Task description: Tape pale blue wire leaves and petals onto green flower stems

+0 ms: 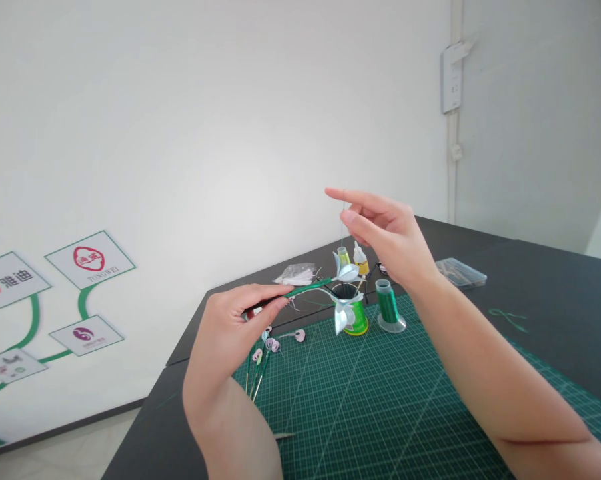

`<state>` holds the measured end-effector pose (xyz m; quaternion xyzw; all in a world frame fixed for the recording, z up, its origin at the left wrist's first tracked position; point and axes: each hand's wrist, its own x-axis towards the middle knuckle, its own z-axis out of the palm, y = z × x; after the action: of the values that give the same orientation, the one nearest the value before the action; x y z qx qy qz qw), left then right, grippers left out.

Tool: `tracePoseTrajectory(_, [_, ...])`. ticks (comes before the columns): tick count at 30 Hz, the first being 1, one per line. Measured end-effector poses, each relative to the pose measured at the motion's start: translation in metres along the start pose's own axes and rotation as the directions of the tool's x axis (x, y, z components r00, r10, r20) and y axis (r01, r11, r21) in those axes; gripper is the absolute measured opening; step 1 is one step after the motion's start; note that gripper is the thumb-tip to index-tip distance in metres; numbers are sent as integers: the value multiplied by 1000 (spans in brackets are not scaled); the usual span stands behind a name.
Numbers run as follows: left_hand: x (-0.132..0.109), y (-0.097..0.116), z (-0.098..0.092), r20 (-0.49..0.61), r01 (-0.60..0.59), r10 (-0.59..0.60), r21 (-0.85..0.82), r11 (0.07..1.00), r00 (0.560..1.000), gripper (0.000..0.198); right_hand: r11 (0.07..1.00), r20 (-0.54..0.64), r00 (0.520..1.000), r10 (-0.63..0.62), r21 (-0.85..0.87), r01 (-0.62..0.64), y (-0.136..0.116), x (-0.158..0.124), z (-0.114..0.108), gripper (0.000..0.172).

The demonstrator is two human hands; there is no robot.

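My left hand [243,310] pinches a green-wrapped stem [307,289] between thumb and fingers. Two pale blue, shiny flowers [347,315] branch from the stem's far end, one above the other. Raised above them is my right hand [387,223], its index finger stretched out and the thumb near the other curled fingers. A fine green thread [342,227] passes by the index finger and thumb and runs down toward the flowers. Behind the flowers stands a bright green can [359,323], partly covered by them. To its right is a spool of green thread [387,303].
Several small pinkish flowers on stems [273,345] lie on the green cutting mat [370,400]. A white glue bottle [360,259], a plastic bag [296,274] and a clear box [461,273] are farther back. Tweezer-like tips [285,436] show beside my left forearm.
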<state>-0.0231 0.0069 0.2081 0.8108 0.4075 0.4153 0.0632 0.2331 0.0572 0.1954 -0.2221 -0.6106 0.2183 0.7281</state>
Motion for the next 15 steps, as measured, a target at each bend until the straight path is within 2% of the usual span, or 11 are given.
tracePoseTrajectory(2, [0, 1, 0, 2, -16, 16, 1, 1000, 1000, 17, 999, 3, 1000, -3, -53, 3, 1, 2, 0, 33])
tracePoseTrajectory(6, [-1, 4, -1, -13, -59, 59, 11, 998, 998, 19, 992, 60, 994, 93, -92, -87, 6, 4, 0, 46])
tracePoseTrajectory(11, [-2, 6, -2, -43, -101, 102, 43, 994, 994, 20, 968, 71, 983, 167, -201, -150, 17, 6, -1, 53])
tracePoseTrajectory(13, [-3, 5, -2, -86, -76, 79, 42, 996, 993, 17, 941, 94, 974, 208, -291, -172, 22, 7, -2, 50])
tracePoseTrajectory(15, [-3, 3, -1, -155, -24, 26, 12, 1000, 988, 15, 915, 133, 963, 236, -365, -174, 27, 9, -4, 34])
